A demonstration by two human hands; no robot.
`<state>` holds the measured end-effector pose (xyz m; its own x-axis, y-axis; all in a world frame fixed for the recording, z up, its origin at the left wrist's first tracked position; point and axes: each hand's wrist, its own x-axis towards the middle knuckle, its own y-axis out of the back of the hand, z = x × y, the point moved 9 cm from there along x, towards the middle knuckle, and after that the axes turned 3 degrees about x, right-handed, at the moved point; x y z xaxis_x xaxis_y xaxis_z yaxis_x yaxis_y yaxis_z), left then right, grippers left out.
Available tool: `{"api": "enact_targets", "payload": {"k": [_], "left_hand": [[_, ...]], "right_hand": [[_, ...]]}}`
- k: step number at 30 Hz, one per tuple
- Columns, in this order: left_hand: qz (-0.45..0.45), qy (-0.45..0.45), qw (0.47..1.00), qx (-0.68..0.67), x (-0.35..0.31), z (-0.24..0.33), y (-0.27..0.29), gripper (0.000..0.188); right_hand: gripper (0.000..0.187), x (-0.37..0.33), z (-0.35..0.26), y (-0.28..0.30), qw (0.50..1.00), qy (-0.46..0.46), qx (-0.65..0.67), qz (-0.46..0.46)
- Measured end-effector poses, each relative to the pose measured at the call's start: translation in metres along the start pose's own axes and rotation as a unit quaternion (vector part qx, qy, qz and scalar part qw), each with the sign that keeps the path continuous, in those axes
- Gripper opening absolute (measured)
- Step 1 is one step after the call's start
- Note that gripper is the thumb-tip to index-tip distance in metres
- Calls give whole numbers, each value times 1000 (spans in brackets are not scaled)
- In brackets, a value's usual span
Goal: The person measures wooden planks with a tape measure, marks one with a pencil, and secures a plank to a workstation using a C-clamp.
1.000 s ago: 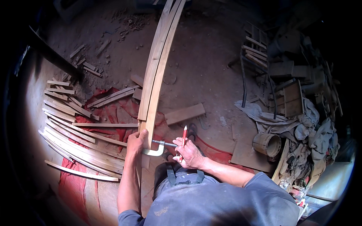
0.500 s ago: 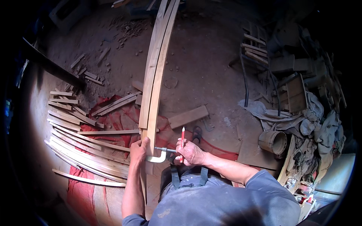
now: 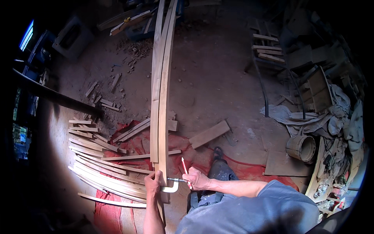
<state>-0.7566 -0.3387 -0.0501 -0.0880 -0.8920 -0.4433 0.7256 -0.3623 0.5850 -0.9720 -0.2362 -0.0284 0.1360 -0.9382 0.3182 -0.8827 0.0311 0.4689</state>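
Note:
Long wooden strips [image 3: 164, 101] run side by side away from me. My left hand [image 3: 152, 182] is closed around their near end, thumb on top. A pale G-clamp [image 3: 170, 188] sits across the strips just right of that hand, with its screw pointing right. My right hand [image 3: 198, 179] is closed at the outer end of the screw. A red pencil [image 3: 184, 165] also sticks up from its fingers, its tip leaning left. The right fingers partly hide the screw's handle.
Several loose strips [image 3: 105, 177] lie stacked at left, partly on a red cloth [image 3: 107, 210]. A short board [image 3: 209, 134] lies beyond my right hand. At right stand a bucket [image 3: 300, 148] and a metal frame [image 3: 261, 84] bearing wood pieces. A dark pole [image 3: 58, 95] slants in from the left.
The view has shifted, so the scene sits lower and farther right. The pencil in my right hand has tipped from upright to leaning left. Both hands stay at the clamped end.

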Motion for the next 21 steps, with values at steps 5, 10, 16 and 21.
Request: {"api": "enact_targets", "payload": {"k": [5, 10, 16, 21], "left_hand": [[22, -1, 999, -36, -3, -8, -1, 47], [9, 2, 999, -40, 2, -3, -1, 47], [14, 22, 998, -51, -6, -8, 1, 43], [-64, -11, 998, -13, 4, 19, -12, 42]], "right_hand": [[19, -11, 22, -14, 988, -88, 126, 1], [23, -10, 24, -7, 985, -73, 156, 10], [32, -16, 7, 9, 982, 85, 161, 47], [46, -23, 10, 26, 979, 138, 93, 122]]}}
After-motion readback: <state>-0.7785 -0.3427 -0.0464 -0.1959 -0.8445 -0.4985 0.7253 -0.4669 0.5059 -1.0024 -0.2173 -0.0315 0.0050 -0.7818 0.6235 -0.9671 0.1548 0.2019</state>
